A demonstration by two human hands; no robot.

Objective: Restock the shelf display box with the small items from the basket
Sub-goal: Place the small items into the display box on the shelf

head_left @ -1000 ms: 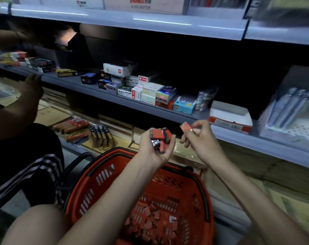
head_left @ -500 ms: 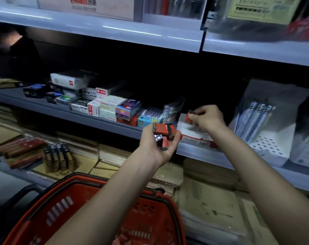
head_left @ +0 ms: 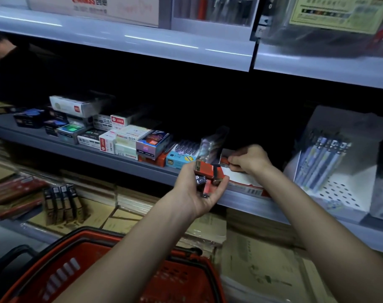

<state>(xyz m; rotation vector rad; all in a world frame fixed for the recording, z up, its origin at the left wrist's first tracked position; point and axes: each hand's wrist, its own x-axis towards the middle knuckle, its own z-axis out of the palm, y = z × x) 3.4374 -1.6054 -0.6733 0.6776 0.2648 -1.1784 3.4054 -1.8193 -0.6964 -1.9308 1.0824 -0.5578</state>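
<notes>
My left hand (head_left: 197, 191) is palm up in front of the shelf edge and grips a bunch of small red and black packets (head_left: 208, 173). My right hand (head_left: 249, 159) reaches over the white and red display box (head_left: 243, 182) on the grey shelf (head_left: 120, 158) and pinches one small red packet (head_left: 225, 161) at the box's opening. The red basket (head_left: 81, 248) sits low in front of me; my arms hide most of its inside.
Stacked stationery boxes (head_left: 129, 136) fill the shelf left of the display box, with a blue box (head_left: 179, 159) right beside it. A white pen display stand (head_left: 330, 171) stands to the right. Flat cardboard packs (head_left: 251, 259) lie on the lower shelf.
My right hand has carried one red packet from beside my left hand up to the display box. The view has swung right and up, and the basket dropped to the bottom of the frame.
</notes>
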